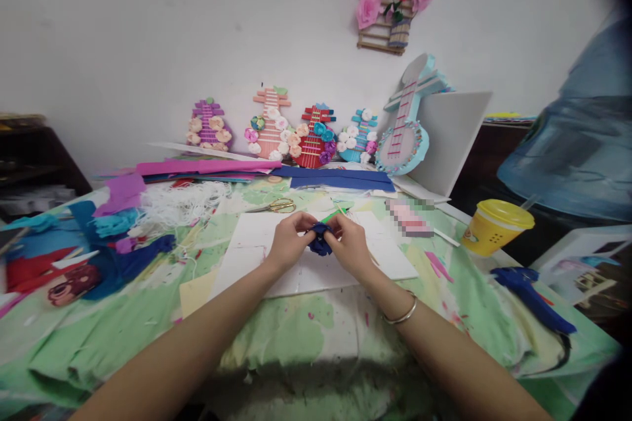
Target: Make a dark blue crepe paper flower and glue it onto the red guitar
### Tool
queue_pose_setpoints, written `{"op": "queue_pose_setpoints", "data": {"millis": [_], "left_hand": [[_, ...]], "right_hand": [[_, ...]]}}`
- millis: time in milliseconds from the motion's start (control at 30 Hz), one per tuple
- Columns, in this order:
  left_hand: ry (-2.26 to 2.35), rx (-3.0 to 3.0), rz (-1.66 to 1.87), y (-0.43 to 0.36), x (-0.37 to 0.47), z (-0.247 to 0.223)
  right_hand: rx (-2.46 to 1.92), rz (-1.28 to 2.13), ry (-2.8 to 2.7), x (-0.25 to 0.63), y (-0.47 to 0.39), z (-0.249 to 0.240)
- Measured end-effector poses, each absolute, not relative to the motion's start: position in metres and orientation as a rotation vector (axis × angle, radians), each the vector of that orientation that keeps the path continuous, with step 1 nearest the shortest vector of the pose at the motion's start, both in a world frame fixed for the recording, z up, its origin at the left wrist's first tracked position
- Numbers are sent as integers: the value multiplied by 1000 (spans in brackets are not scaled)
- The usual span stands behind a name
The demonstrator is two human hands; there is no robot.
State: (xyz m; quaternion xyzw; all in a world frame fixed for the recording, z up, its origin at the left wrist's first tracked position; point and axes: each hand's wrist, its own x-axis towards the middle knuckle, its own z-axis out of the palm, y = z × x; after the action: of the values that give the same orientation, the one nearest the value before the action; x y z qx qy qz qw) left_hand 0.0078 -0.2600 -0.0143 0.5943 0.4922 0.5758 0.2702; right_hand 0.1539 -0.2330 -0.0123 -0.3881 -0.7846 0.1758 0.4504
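Observation:
A dark blue paper flower [320,241] is pinched between my two hands above a white board [247,263]. My left hand [292,239] grips it from the left with thumb and fingers. From the other side, my right hand [349,243] holds it the same way, and a silver bangle circles that wrist. A bright green strip [332,216] shows just behind the flower; whether it is joined to the flower I cannot tell. Gold-handled scissors [277,205] lie beyond the board's far edge.
Blue crepe paper [340,179], white shredded strings [180,204] and coloured scraps [118,194] lie around the board. A yellow-lidded cup [496,227] and a blue glue gun [536,296] sit at right. Several flower-decorated model instruments [313,138] lean against the wall.

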Motion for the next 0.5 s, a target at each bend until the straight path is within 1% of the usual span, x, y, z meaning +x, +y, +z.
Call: {"op": "queue_pose_setpoints", "data": {"millis": [267, 333, 500], "left_hand": [[1726, 1841, 1579, -269, 15, -9], [1711, 1901, 1594, -271, 17, -7], [1466, 1978, 1583, -272, 16, -6]], "right_hand": [[-994, 134, -2067, 151, -243, -15], [-1018, 98, -2082, 150, -244, -15], [-1032, 69, -2052, 153, -243, -11]]}}
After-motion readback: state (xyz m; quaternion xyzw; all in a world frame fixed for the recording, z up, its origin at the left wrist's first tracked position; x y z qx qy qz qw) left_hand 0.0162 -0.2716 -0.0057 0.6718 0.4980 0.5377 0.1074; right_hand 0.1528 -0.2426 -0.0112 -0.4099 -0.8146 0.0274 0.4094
